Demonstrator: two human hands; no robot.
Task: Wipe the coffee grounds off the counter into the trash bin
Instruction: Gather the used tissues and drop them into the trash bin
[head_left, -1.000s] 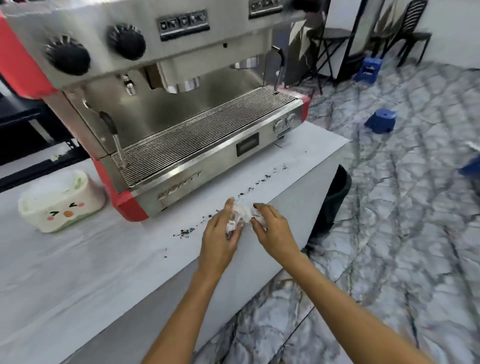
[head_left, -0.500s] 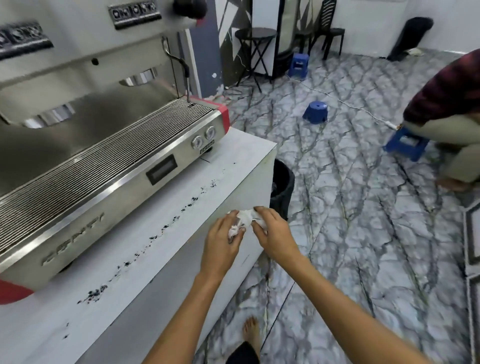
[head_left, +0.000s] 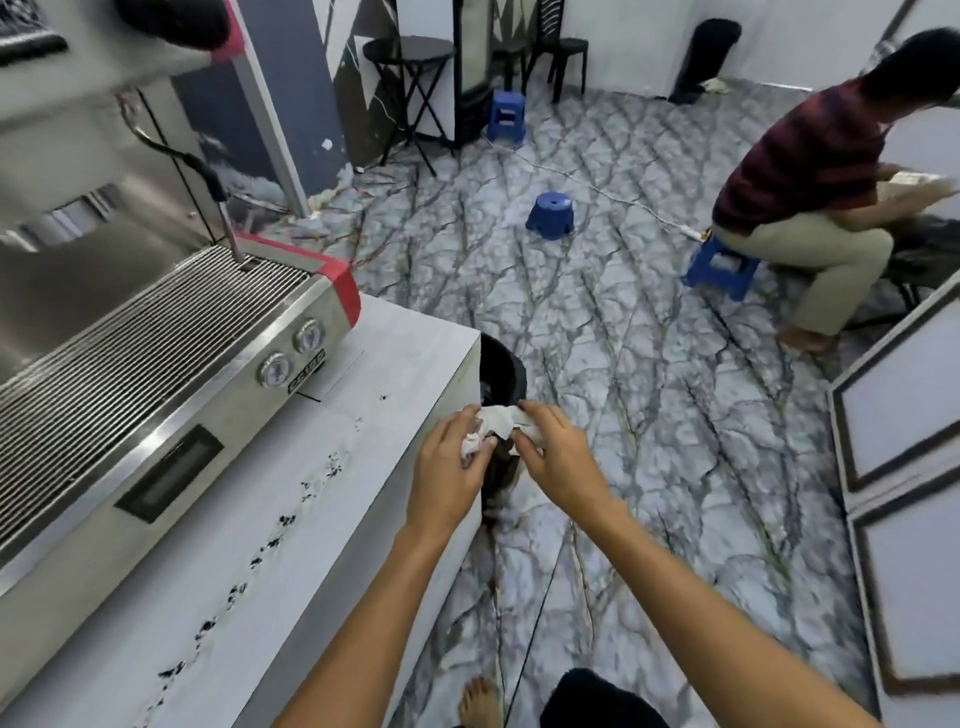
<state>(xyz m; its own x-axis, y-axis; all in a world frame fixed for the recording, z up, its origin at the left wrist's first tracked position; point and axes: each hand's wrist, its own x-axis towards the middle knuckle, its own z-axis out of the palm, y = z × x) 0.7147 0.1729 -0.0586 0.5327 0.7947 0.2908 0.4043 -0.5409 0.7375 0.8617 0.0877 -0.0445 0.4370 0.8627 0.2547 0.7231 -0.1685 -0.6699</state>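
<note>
A crumpled white tissue (head_left: 497, 421) is pinched between my left hand (head_left: 451, 463) and my right hand (head_left: 558, 457). Both hands hover at the right end of the pale counter (head_left: 363, 467), above its edge. Dark coffee grounds (head_left: 270, 545) lie scattered in a line along the counter, in front of the espresso machine (head_left: 156, 343). A black trash bin (head_left: 501, 371) stands on the floor against the counter's end, just beyond my hands and partly hidden by them.
A person (head_left: 810, 197) sits on a blue stool (head_left: 722, 267) at the right. Another blue stool (head_left: 550, 214) stands mid-floor, and a third (head_left: 506, 117) near a folding table. A white cable crosses the marble floor. White panels lean at the right edge.
My view has swung right along the counter. Both hands, still holding the tissue, have travelled from mid-counter to its right end beside the bin. The seated person has come into view.
</note>
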